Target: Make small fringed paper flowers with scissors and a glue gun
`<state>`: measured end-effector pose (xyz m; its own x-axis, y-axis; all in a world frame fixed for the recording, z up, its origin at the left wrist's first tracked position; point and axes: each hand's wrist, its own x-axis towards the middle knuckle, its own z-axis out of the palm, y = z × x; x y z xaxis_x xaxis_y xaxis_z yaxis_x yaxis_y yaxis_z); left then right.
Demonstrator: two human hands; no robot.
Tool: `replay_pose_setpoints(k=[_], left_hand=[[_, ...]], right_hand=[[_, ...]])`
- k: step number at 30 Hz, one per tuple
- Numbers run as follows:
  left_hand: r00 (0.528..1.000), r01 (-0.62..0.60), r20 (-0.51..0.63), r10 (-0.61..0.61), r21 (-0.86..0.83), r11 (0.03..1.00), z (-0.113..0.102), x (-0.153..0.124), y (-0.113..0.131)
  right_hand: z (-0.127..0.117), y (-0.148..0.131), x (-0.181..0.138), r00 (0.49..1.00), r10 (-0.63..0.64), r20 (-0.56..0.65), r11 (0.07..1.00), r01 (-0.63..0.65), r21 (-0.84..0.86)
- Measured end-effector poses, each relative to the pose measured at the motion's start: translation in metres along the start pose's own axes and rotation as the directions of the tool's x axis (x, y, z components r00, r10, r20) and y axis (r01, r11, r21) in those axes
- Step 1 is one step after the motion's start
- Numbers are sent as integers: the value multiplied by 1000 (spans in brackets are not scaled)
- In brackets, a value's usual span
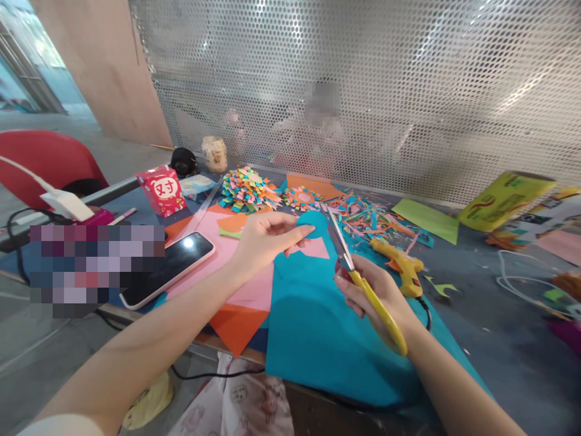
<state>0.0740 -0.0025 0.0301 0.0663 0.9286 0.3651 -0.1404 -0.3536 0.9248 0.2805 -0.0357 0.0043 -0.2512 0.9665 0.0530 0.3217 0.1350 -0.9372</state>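
Between the thumb and fingers of my left hand (272,239) is a rounded piece of blue paper (316,221). My right hand (374,290) is closed around yellow-handled scissors (377,310). Their blades point up and away, close to the right edge of the blue piece. Below both hands lies a large blue paper sheet (331,339), beside pink paper sheets (247,281) and an orange sheet (239,327). Behind the hands are a fringed multicoloured paper ball (249,189), a flat paper flower (303,197) and a heap of paper shreds (370,215).
A yellow glue gun (402,266) lies right of the scissors, its cord running under my right forearm. On the left are a phone (170,269), a red packet (162,191) and a white charger (68,204). A perforated metal screen (363,91) stands behind the table; a yellow box (506,200) leans there.
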Motion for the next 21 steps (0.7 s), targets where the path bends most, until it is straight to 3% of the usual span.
replay_pose_setpoints(k=[21], left_hand=[[999,-18,47,16,39,999,-1,0,0]], right_hand=[[0,-2,0,1000,30,-5,999,-30,39]])
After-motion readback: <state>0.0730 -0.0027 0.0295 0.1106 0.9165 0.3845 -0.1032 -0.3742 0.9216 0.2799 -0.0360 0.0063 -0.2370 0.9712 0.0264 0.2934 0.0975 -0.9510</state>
